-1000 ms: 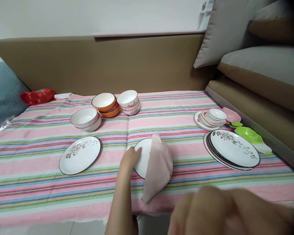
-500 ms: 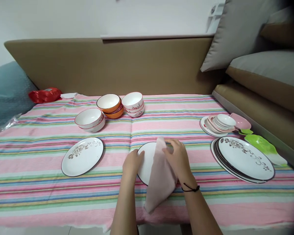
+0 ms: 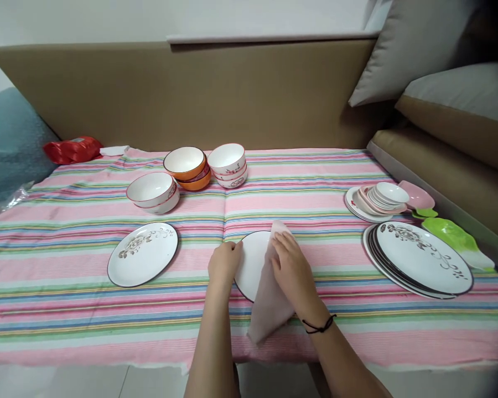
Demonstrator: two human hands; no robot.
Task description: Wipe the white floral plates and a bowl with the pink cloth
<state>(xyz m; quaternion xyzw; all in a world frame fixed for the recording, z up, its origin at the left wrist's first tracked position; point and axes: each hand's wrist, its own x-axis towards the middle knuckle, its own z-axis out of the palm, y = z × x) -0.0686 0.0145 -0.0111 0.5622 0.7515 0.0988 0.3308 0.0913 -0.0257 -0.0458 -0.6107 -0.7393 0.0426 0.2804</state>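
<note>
A white plate (image 3: pixel 251 265) with a dark rim lies on the striped cloth in front of me. My left hand (image 3: pixel 224 262) grips its left edge, thumb over the rim. Over the plate's right side hangs a pale pink cleaning cloth (image 3: pixel 269 301), its lower corner drooping toward the front. My right hand (image 3: pixel 292 268) presses on this cloth with the fingers bent over its upper part, and a dark cord circles the wrist. The cloth and hand hide the plate's right half. Off to the left, a flower-patterned oval plate (image 3: pixel 143 254) lies by itself.
Stacked bowls (image 3: pixel 185 163) stand at the back, left of centre. On the right are a stack of oval plates (image 3: pixel 423 257), small dishes (image 3: pixel 388 196) and a green leaf-shaped dish (image 3: pixel 452 235). A red package (image 3: pixel 72 150) sits at the far left, below the sofa back (image 3: pixel 232 94).
My right hand has moved slightly left and inward over the cloth, its fingers now lying on top of it. The view has tipped down a little. My left hand stays at the plate's edge.
</note>
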